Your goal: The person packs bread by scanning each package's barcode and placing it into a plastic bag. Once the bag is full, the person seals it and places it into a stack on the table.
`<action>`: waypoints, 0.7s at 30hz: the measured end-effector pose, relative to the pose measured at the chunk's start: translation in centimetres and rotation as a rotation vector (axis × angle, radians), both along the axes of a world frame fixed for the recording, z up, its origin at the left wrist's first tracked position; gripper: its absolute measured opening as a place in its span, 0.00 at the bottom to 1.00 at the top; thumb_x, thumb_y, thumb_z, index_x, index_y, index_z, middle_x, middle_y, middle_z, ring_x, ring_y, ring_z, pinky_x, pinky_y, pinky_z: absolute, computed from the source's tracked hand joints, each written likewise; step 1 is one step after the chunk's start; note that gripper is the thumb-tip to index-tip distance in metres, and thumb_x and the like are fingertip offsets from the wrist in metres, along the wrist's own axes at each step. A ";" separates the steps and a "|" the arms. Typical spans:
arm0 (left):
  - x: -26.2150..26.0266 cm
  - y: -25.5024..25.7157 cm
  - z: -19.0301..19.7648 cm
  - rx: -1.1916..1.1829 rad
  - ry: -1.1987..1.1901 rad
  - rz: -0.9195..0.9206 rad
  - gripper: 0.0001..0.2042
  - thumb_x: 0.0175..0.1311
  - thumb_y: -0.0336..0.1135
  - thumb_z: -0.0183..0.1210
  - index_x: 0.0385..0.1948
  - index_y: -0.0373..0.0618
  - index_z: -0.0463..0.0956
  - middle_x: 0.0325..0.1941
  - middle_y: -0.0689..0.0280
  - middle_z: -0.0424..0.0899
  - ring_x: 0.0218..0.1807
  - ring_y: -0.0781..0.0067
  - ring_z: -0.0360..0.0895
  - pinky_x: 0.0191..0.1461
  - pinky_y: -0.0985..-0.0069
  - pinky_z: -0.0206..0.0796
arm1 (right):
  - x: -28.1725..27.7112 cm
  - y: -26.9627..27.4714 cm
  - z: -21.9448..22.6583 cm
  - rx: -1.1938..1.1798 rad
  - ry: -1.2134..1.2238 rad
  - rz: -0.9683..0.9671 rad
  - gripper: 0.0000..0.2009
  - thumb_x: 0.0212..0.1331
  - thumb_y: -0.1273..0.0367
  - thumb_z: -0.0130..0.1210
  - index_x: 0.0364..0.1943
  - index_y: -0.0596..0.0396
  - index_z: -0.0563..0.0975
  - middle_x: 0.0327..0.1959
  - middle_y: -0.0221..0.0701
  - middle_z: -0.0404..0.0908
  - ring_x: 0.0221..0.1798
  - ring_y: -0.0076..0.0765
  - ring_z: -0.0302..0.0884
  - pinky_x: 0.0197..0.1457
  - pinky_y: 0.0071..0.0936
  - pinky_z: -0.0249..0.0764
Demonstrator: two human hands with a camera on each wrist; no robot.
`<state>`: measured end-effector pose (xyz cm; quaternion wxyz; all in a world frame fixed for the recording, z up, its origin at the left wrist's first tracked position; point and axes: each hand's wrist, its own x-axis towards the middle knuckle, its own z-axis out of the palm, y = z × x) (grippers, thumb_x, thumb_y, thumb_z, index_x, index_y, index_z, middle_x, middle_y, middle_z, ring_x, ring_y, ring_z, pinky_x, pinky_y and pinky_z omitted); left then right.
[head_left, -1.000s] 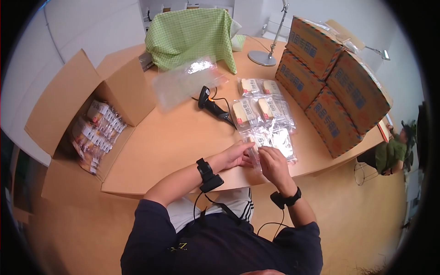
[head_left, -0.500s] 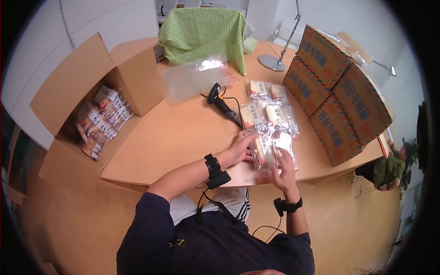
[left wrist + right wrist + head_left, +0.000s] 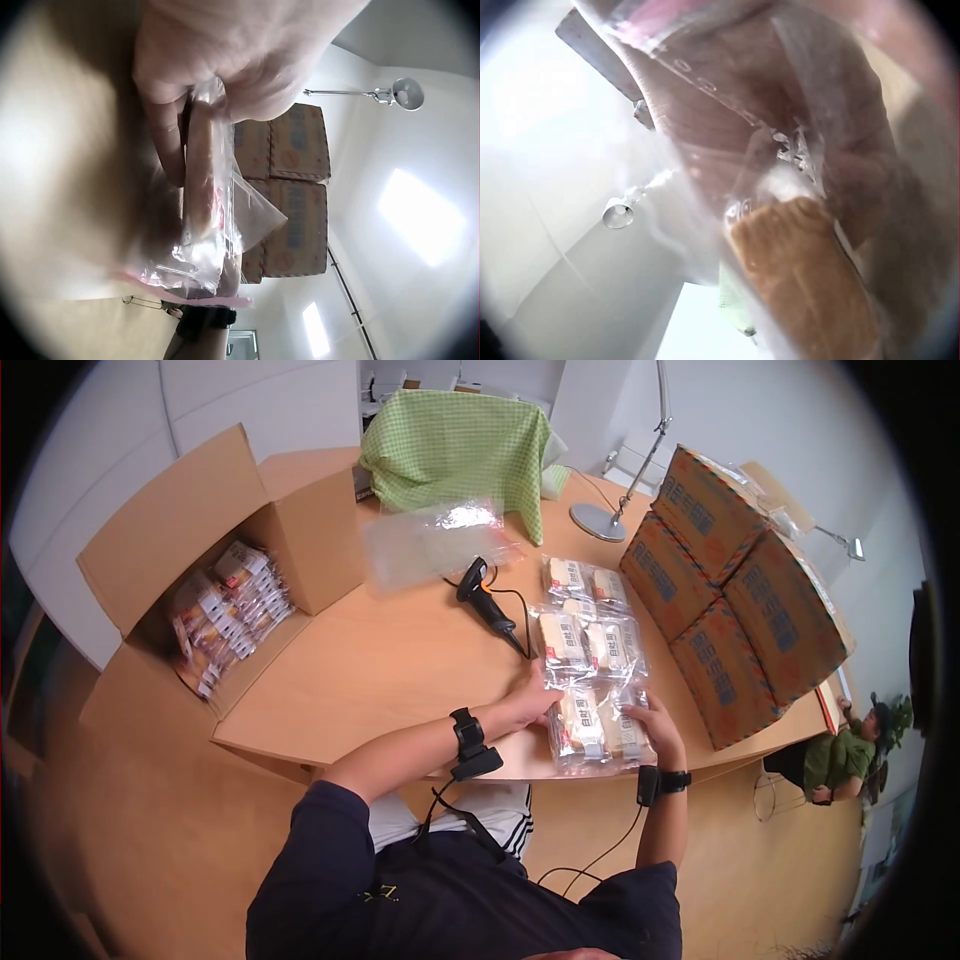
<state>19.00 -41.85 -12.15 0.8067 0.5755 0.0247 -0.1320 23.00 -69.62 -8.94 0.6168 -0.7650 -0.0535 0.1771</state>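
Note:
A clear plastic bag [image 3: 583,763] with two wrapped packs of sliced bread [image 3: 578,718] lies at the table's near edge. My left hand [image 3: 530,700] grips its left side, thumb and fingers around the pack's end in the left wrist view. On the opposite side my right hand [image 3: 662,732] holds the bag, thumb on top and the other fingers hidden beneath. A brown bread crust [image 3: 802,277] shows through the film in the right wrist view. More bagged bread packs [image 3: 565,642] lie just beyond, right up against the held bag.
A black barcode scanner [image 3: 487,607] with its cable lies left of the packs. Flat clear bags [image 3: 425,545] are behind it. An open carton [image 3: 320,550] with many packs stands left, stacked boxes [image 3: 735,590] right. A lamp [image 3: 600,520] and a green checked cloth [image 3: 455,450] are at the back.
The bag, earlier held upright and narrow between both hands, now lies flatter with its labels up. My right hand has moved from its near side to its right edge.

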 end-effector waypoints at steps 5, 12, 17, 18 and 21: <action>-1.9 0.9 2.8 0.027 -0.097 -0.060 0.34 0.66 0.24 0.51 0.70 0.52 0.41 0.58 0.56 0.68 0.48 0.69 0.77 0.35 0.70 0.81 | -4.8 1.1 5.9 0.396 0.006 -0.079 0.27 0.54 0.78 0.53 0.62 0.62 0.69 0.50 0.36 0.79 0.48 0.28 0.78 0.52 0.22 0.74; -6.1 4.5 8.7 -0.009 -0.383 -0.068 0.37 0.67 0.23 0.51 0.73 0.49 0.37 0.66 0.60 0.64 0.61 0.71 0.68 0.65 0.71 0.62 | -9.7 4.8 9.9 0.529 -0.254 -0.114 0.34 0.49 0.77 0.51 0.67 0.65 0.62 0.60 0.39 0.73 0.59 0.33 0.74 0.63 0.27 0.68; -10.8 10.4 10.4 -0.037 -0.491 0.001 0.37 0.67 0.23 0.51 0.74 0.50 0.37 0.67 0.59 0.64 0.63 0.70 0.68 0.65 0.70 0.63 | -10.7 9.5 11.4 0.540 -0.281 0.042 0.38 0.48 0.76 0.55 0.69 0.65 0.58 0.67 0.38 0.66 0.67 0.37 0.65 0.71 0.31 0.59; -11.5 11.7 10.1 -0.041 -0.503 0.030 0.38 0.67 0.23 0.51 0.74 0.50 0.37 0.68 0.59 0.64 0.64 0.70 0.68 0.66 0.69 0.63 | -9.4 10.1 10.4 0.526 -0.277 0.154 0.38 0.47 0.76 0.57 0.69 0.63 0.59 0.68 0.37 0.64 0.70 0.36 0.61 0.73 0.31 0.55; -14.2 16.1 9.7 0.052 -0.451 0.142 0.37 0.67 0.22 0.50 0.74 0.51 0.38 0.69 0.58 0.63 0.66 0.68 0.68 0.67 0.68 0.64 | -6.3 14.3 9.3 0.397 -0.288 0.470 0.38 0.47 0.77 0.57 0.68 0.61 0.60 0.66 0.35 0.65 0.71 0.34 0.59 0.73 0.30 0.54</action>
